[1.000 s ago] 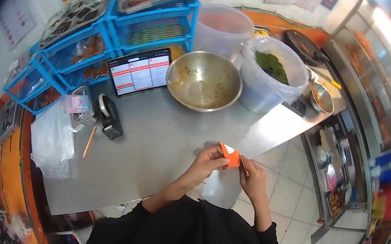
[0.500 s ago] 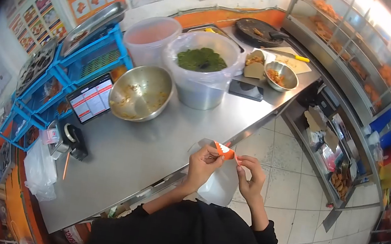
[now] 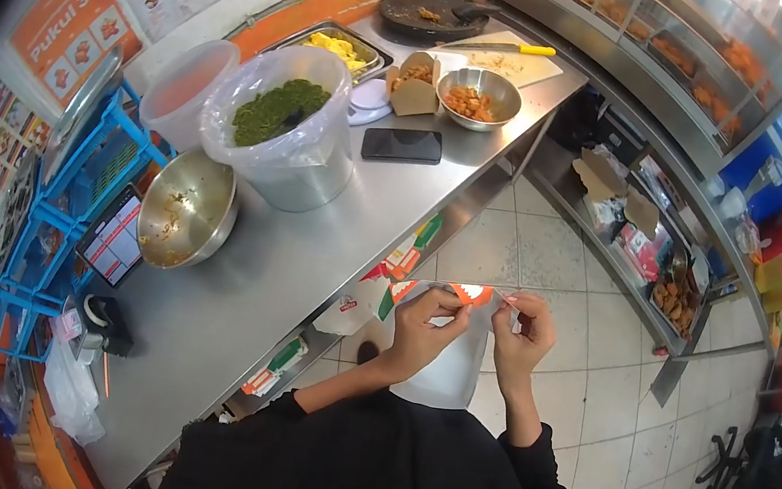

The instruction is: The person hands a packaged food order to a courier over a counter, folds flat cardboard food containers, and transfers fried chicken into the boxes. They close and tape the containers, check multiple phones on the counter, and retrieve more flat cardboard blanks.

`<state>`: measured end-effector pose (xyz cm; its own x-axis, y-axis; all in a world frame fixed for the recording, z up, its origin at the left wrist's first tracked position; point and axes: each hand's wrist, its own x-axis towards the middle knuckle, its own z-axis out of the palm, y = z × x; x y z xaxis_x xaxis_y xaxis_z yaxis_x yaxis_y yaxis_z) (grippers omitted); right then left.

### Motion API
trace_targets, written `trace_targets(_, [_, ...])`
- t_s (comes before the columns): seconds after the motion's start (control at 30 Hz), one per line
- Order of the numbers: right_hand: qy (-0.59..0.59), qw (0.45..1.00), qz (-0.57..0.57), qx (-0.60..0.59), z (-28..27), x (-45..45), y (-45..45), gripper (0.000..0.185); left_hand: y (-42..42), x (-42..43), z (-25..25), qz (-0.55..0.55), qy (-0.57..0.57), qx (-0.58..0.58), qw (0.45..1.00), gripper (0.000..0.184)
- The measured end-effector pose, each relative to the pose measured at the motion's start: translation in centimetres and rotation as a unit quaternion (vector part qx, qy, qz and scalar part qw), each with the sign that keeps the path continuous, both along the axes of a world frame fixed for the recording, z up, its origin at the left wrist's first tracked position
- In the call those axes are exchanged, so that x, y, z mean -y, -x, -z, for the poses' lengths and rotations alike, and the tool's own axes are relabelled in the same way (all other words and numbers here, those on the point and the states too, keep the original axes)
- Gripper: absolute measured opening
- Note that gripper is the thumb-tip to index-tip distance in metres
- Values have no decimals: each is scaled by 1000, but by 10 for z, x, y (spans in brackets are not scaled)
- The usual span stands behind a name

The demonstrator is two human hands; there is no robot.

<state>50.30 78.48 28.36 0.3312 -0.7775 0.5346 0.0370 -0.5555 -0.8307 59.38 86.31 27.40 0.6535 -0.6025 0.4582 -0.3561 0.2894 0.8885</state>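
Note:
Just in front of my body I hold a piece of white paper packaging with an orange-and-white printed upper edge. My left hand pinches that edge on the left. At the right end of the edge, the thumb and fingers of my right hand are closed on a corner. The white part hangs down between both hands; whether it is a bag or a flat-folded box I cannot tell. Left of my left hand, red, green and white printed cartons show below the counter's edge.
On the steel counter stand a steel bowl, a lined tub of chopped greens, a phone, a bowl of orange food and a yellow-handled knife. A tablet leans by blue crates. A glass display case is at the back right.
My view has swung right, so the counter's things appear farther left. Both hands have spread the packaging's printed edge wider and straighter, and cartons below the counter now show.

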Motion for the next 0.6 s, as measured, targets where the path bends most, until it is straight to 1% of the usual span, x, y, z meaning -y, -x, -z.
trace_targets(0.07, [10, 1000, 17, 15, 0, 6, -4, 11, -4, 11, 0, 2, 0, 9, 1000, 11])
trace_targets(0.13, [-41, 999, 15, 19, -3, 12, -6, 11, -7, 23, 0, 4, 2, 12, 1000, 11])
trace_targets(0.17, [-40, 999, 20, 14, -2, 19, -7, 11, -9, 29, 0, 15, 1, 19, 1000, 12])
trace_targets(0.23, [-54, 996, 68, 24, 2, 34, -10, 7, -12, 44, 0, 30, 4, 21, 999, 12])
trace_targets(0.3, [-48, 996, 79, 13, 1, 54, -15, 6, -16, 62, 0, 44, 40, 75, 995, 12])
trace_targets(0.37, [-37, 996, 86, 1, -5, 74, -19, 5, -24, 83, 3, 46, 70, 61, 995, 12])
trace_targets(0.43, [-127, 989, -43, -55, -12, 94, -23, 5, -38, 104, 6, 11, 37, -31, 999, 12])
trace_targets(0.47, [-119, 990, -49, -62, -18, 105, -29, 5, -48, 113, 5, 9, 29, -51, 998, 12])
trace_targets(0.53, [-181, 963, -198, -10, -30, 123, -44, 7, -64, 130, -1, 10, 43, -55, 998, 12])
trace_targets(0.57, [-179, 962, -206, -14, -33, 129, -53, 7, -73, 135, -5, 20, 47, -54, 997, 12])
trace_targets(0.6, [-157, 969, -192, -9, -34, 133, -64, 7, -79, 138, -10, 38, 13, -49, 998, 12])
